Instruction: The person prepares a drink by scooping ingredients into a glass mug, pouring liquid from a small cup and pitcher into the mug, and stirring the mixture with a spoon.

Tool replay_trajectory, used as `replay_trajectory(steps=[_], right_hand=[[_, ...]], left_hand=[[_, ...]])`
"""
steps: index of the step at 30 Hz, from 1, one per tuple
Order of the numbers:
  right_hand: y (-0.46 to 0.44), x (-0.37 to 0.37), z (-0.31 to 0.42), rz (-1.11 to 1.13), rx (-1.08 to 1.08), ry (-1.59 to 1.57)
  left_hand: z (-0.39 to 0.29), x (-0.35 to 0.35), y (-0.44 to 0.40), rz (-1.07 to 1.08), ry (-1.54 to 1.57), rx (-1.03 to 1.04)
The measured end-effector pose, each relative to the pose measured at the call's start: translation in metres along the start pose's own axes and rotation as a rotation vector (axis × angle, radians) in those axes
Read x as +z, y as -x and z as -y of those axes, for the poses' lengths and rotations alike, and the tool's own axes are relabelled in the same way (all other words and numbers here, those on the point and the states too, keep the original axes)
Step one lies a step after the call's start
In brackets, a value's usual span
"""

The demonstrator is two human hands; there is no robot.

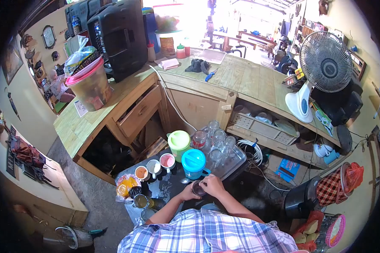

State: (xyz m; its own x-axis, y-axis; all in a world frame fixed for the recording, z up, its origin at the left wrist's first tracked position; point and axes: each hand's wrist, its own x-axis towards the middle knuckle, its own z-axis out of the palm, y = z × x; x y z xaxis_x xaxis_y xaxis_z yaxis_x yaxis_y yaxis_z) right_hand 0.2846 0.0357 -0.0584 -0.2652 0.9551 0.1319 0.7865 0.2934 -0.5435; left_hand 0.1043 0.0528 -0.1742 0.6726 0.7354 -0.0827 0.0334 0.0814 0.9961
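My left hand (188,193) is wrapped round the side of a small dark glass or cup (198,189) close to my body. My right hand (213,186) is over its rim, fingers closed together; whatever they pinch is hidden. Just beyond my hands stands a blue lidded pitcher (194,162), with a spoon (185,180) lying near its base. A green lidded pitcher (179,143) is behind it. To the left are a pink-filled cup (167,161), a cup with white contents (154,167) and a cup with orange-brown contents (142,173).
Several upturned-looking glasses (218,141) crowd a metal tray (236,165) at the right. Glass jars (141,201) and a bag with yellow contents (126,185) sit left. A wooden counter (245,84) holds a fan (326,62) and a black speaker (120,40).
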Motion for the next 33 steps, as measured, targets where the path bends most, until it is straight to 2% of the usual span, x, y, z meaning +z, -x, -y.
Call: replay_trajectory(steps=[1, 5, 7, 13, 15, 17, 20, 22, 25, 28, 33], right_hand=[[0.001, 0.001, -0.001, -0.071, -0.05, -0.033], [0.003, 0.001, -0.001, 0.015, -0.046, 0.06], [0.002, -0.001, 0.003, -0.049, -0.027, -0.044], [0.001, 0.003, -0.002, -0.035, -0.034, -0.038], [0.002, 0.003, -0.001, -0.05, -0.039, -0.019], [0.001, 0.003, -0.001, -0.067, -0.046, 0.002], [0.001, 0.003, 0.001, 0.006, -0.024, -0.015], [0.001, 0.004, 0.002, -0.129, -0.05, -0.061], [0.002, 0.004, 0.0, -0.039, -0.027, 0.01], [0.002, 0.004, 0.0, -0.107, -0.02, -0.041], [0.002, 0.005, -0.003, -0.066, -0.006, -0.026]], left_hand=[[-0.003, 0.0, 0.0, -0.002, -0.001, 0.001], [-0.001, 0.0, 0.001, -0.02, -0.044, -0.013], [-0.002, -0.001, 0.001, -0.018, -0.072, -0.015], [0.001, -0.001, 0.0, 0.0, -0.024, -0.051], [0.002, -0.002, -0.001, 0.005, -0.024, 0.02], [-0.002, -0.001, 0.0, 0.003, -0.043, 0.001], [-0.005, -0.002, 0.0, 0.003, -0.044, -0.032], [-0.004, -0.001, 0.0, 0.007, -0.024, -0.048], [0.007, -0.003, 0.0, 0.018, -0.001, -0.016], [0.014, -0.004, -0.002, 0.018, 0.007, -0.043], [0.008, -0.004, -0.001, 0.009, -0.025, 0.0]])
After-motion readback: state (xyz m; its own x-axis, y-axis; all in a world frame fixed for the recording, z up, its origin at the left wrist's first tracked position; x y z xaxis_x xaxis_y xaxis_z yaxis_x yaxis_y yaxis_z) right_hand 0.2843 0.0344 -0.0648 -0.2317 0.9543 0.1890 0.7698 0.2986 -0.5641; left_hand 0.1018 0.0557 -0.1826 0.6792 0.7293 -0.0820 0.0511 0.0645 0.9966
